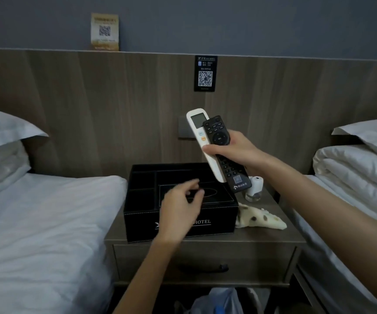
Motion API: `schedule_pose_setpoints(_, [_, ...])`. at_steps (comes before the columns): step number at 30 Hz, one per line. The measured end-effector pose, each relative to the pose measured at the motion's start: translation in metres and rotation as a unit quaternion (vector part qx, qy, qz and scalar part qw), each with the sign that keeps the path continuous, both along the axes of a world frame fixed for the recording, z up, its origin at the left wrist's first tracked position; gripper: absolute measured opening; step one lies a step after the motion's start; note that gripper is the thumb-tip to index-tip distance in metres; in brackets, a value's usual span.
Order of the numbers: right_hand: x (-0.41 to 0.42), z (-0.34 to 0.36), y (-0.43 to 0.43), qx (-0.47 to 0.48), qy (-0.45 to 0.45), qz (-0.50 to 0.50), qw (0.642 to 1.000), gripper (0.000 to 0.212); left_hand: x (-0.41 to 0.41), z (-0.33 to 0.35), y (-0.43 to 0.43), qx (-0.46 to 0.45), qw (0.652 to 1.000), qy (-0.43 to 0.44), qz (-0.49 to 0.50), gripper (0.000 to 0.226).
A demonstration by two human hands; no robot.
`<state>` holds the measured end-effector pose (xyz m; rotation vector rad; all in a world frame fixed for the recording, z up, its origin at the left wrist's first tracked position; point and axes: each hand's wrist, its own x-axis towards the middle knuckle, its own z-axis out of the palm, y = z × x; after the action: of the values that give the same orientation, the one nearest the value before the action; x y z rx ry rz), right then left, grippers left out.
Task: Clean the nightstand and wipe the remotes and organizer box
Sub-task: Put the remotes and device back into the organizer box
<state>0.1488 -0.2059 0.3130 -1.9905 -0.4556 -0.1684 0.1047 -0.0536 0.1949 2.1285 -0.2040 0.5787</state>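
Gripping two remotes [220, 138] — right fingers [214, 151] curled; left fingers [190, 185] loose over organizer box [219, 220].

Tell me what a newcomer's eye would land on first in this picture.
First, the right hand, raised mid-frame above the nightstand, gripping a white remote and a black remote together. Below it, the left hand hovers with loose fingers over the black organizer box on the nightstand's left part. A spotted cloth lies crumpled to the box's right.
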Motion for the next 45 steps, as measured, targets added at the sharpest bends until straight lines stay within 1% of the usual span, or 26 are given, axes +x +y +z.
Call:
schedule_pose_setpoints(2, [-0.010,0.003,0.001,-0.017,-0.016,0.006,1.000,0.023,-0.006,0.034,0.014,-0.169,0.985,0.006,-0.038,0.035])
schedule_pose_setpoints(3, [-0.015,0.004,0.003,-0.028,-0.025,0.014,0.999,0.030,-0.008,0.051,0.020,-0.220,0.974,0.013,-0.051,0.037])
schedule_pose_setpoints(4, [-0.020,0.005,0.005,-0.041,-0.036,0.022,0.998,0.036,-0.012,0.065,0.026,-0.247,0.967,0.020,-0.063,0.040])
schedule_pose_setpoints(6, [-0.028,0.006,0.012,-0.070,-0.061,0.038,0.995,0.045,-0.018,0.089,0.034,-0.262,0.962,0.020,-0.076,0.040])
schedule_pose_setpoints(9, [-0.041,0.004,0.023,-0.095,-0.086,0.063,0.990,0.049,-0.025,0.109,0.047,-0.262,0.961,-0.013,-0.085,0.017])
schedule_pose_setpoints(10, [-0.044,0.003,0.026,-0.092,-0.093,0.071,0.989,0.049,-0.027,0.113,0.052,-0.266,0.960,-0.015,-0.086,0.013])
schedule_pose_setpoints(12, [-0.049,0.002,0.033,-0.076,-0.105,0.076,0.989,0.047,-0.028,0.117,0.061,-0.283,0.954,-0.004,-0.098,0.016])
schedule_pose_setpoints(16, [-0.047,0.004,0.048,-0.054,-0.118,0.070,0.989,0.042,-0.027,0.125,0.075,-0.279,0.957,0.012,-0.078,0.020])
schedule_pose_setpoints(19, [-0.038,0.007,0.058,0.015,-0.101,0.069,0.992,0.037,-0.020,0.136,0.092,-0.273,0.960,-0.012,-0.050,0.017])
schedule_pose_setpoints(21, [-0.030,0.009,0.061,0.048,-0.092,0.062,0.993,0.032,-0.013,0.141,0.106,-0.247,0.968,-0.038,-0.024,0.014])
schedule_pose_setpoints(23, [-0.023,0.009,0.064,0.057,-0.084,0.057,0.993,0.027,-0.006,0.143,0.118,-0.217,0.974,-0.068,-0.004,0.012])
schedule_pose_setpoints(27, [-0.007,0.002,0.073,0.057,-0.056,0.076,0.994,0.023,0.015,0.133,0.136,-0.163,0.982,-0.096,0.010,0.025])
schedule_pose_setpoints(31, [0.001,-0.008,0.087,0.080,-0.053,0.111,0.989,0.025,0.036,0.112,0.148,-0.165,0.984,-0.067,0.007,0.027])
schedule_pose_setpoints(37, [0.012,-0.024,0.106,0.101,-0.029,0.130,0.986,0.012,0.059,0.081,0.158,-0.177,0.984,-0.016,-0.023,0.030])
schedule_pose_setpoints(39, [0.016,-0.032,0.112,0.105,-0.017,0.147,0.983,0.014,0.063,0.075,0.159,-0.178,0.983,-0.010,-0.034,0.027])
schedule_pose_setpoints(43, [0.023,-0.050,0.121,0.072,0.002,0.172,0.983,0.025,0.071,0.063,0.162,-0.168,0.984,0.014,-0.053,0.023])
schedule_pose_setpoints(45, [0.027,-0.059,0.125,0.047,-0.003,0.172,0.984,0.024,0.074,0.057,0.162,-0.151,0.986,0.026,-0.061,0.020])
